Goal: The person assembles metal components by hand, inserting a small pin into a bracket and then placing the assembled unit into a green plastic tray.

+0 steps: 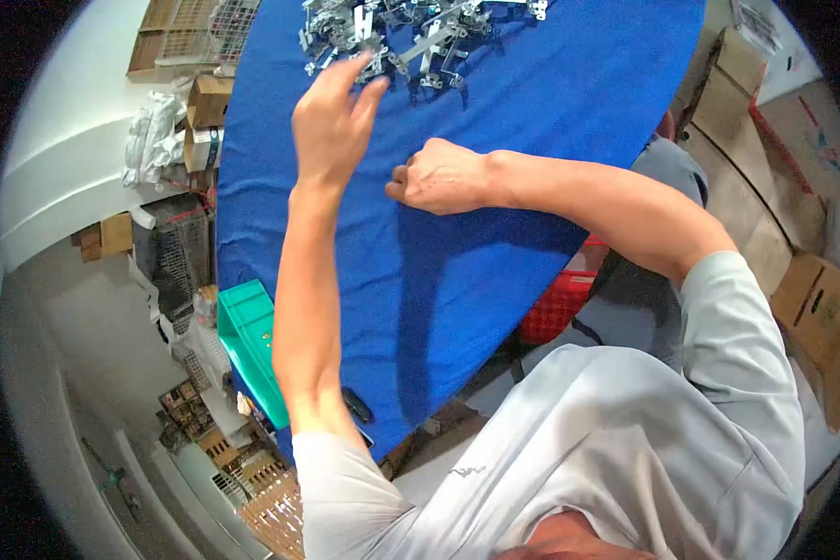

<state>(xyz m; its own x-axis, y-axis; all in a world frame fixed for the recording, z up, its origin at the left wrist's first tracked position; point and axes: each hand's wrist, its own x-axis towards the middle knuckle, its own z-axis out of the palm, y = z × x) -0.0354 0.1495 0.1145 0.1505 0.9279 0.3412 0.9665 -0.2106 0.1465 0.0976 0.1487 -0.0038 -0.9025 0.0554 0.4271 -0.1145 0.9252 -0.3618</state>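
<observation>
A blue cloth covers the table [495, 271]. At its far edge lies a heap of small metal brackets [411, 33]. My left hand [331, 121] is raised over the cloth with fingers apart, its fingertips close to the near edge of the heap; nothing shows in it. My right hand [439, 177] rests on the cloth nearer to me, fingers curled under into a loose fist. Whether it holds a small part is hidden by the fingers.
A green plastic bin [247, 341] stands at the table's left edge, and a red basket [555, 303] sits under the table's right side. Cardboard boxes [817, 317] are stacked to the right. Boxes and wire racks [182, 42] crowd the far left.
</observation>
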